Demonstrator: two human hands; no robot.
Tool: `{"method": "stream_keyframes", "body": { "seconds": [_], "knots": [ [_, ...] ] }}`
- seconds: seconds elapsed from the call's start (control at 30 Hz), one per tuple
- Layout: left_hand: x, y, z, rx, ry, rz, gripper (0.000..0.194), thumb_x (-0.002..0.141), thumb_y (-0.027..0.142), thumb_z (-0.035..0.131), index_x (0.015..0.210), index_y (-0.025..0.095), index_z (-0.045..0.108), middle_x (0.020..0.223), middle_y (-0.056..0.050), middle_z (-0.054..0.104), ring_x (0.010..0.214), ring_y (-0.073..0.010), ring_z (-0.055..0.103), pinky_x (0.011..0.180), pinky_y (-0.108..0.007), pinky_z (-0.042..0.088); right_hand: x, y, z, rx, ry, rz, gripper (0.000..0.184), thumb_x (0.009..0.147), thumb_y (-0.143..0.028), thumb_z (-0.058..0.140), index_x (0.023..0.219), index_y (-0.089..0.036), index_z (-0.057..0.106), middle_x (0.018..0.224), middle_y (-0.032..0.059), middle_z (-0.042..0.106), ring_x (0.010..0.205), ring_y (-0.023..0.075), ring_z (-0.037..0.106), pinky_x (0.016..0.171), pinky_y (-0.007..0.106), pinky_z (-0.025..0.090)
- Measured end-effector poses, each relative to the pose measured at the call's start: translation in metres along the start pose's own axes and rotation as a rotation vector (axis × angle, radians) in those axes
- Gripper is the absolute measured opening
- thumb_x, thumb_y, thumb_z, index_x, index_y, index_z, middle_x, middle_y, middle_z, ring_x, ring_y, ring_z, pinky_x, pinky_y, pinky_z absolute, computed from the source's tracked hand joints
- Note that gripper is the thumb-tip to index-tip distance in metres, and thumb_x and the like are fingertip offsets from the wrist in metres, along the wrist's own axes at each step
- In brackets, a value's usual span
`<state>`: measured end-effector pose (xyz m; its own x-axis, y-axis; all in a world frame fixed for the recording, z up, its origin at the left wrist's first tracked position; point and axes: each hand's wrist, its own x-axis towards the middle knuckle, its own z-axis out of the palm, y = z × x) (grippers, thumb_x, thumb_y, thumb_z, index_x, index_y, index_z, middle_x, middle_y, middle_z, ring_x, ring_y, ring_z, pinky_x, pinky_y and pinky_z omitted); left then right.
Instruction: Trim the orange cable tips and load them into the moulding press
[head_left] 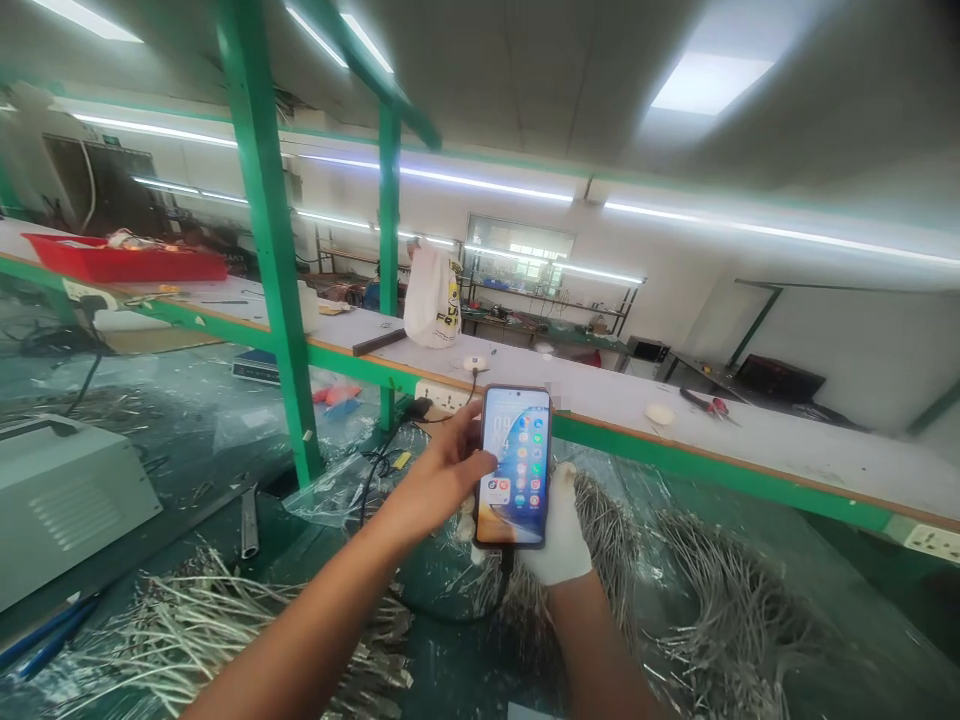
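Observation:
A lit smartphone (514, 470) stands nearly upright in front of me, its screen showing app icons and a clock. My right hand (564, 535), in a white glove, holds it from behind and below; white glove fingertips show past its lower left edge. My bare left hand (455, 462) is at the phone's left side, thumb over the screen's edge and the other fingers curled partly behind it. From the phone's bottom end runs a dark cable (504, 585). Beneath the hands lie bundles of thin silvery wires (607, 540).
More wire bundles (217, 630) (739, 590) lie on the green bench. At left are a grey metal machine (67, 500) and blue-handled pliers (52, 635). A raised white shelf (622, 395) on green posts (274, 250) carries a red tray (124, 262), a plastic bag (433, 300) and red-handled pliers (705, 402).

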<state>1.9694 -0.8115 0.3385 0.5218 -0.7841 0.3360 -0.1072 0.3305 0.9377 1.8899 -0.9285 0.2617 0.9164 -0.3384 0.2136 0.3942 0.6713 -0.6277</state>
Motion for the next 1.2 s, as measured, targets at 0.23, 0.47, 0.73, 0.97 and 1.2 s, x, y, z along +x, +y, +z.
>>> {"method": "stream_keyframes", "body": {
  "seconds": [0.23, 0.47, 0.73, 0.97, 1.2],
  "knots": [
    [-0.03, -0.022, 0.006, 0.025, 0.102, -0.031, 0.061, 0.083, 0.022, 0.052, 0.14, 0.024, 0.029, 0.136, -0.009, 0.044, 0.119, -0.0235, 0.046, 0.099, -0.039, 0.039, 0.003, -0.007, 0.0, -0.053, -0.039, 0.062, 0.077, 0.07, -0.079, 0.044, 0.115, -0.018, 0.062, 0.116, 0.0131, 0.063, 0.102, 0.0292, 0.061, 0.088, 0.048, 0.048],
    [-0.056, -0.046, 0.017, 0.092, 0.149, -0.012, 0.063, 0.086, 0.026, 0.056, 0.139, 0.033, 0.023, 0.144, -0.005, 0.033, 0.126, -0.0196, 0.041, 0.105, -0.032, 0.035, 0.004, -0.008, 0.01, -0.067, -0.183, 0.115, 0.092, 0.071, -0.084, 0.03, 0.12, -0.012, 0.058, 0.098, 0.017, 0.068, 0.084, 0.0293, 0.066, 0.081, 0.049, 0.05],
    [-0.034, -0.035, 0.009, 0.102, 0.191, 0.019, 0.066, 0.083, 0.023, 0.056, 0.141, 0.023, 0.024, 0.133, -0.01, 0.046, 0.114, -0.0228, 0.05, 0.095, -0.038, 0.043, 0.002, -0.002, 0.009, -0.084, -0.106, 0.094, 0.075, 0.073, -0.077, 0.041, 0.116, -0.019, 0.062, 0.118, 0.011, 0.062, 0.099, 0.0272, 0.062, 0.088, 0.046, 0.048],
    [-0.019, -0.014, 0.005, 0.187, 0.309, 0.038, 0.039, 0.089, 0.035, 0.044, 0.125, 0.022, 0.046, 0.119, -0.004, 0.057, 0.103, -0.0209, 0.055, 0.088, -0.033, 0.043, -0.002, 0.002, 0.006, -0.05, -0.092, 0.087, 0.066, 0.077, -0.071, 0.046, 0.119, -0.022, 0.061, 0.124, 0.0079, 0.058, 0.111, 0.0255, 0.057, 0.094, 0.043, 0.045],
    [-0.029, -0.012, 0.01, 0.087, 0.289, -0.036, 0.045, 0.088, 0.038, 0.046, 0.13, 0.021, 0.043, 0.122, -0.005, 0.057, 0.11, -0.0217, 0.053, 0.093, -0.033, 0.042, 0.001, -0.001, 0.003, -0.056, -0.062, 0.073, 0.073, 0.074, -0.075, 0.045, 0.121, -0.02, 0.06, 0.124, 0.0103, 0.058, 0.112, 0.0279, 0.056, 0.096, 0.044, 0.043]
  ]
}}
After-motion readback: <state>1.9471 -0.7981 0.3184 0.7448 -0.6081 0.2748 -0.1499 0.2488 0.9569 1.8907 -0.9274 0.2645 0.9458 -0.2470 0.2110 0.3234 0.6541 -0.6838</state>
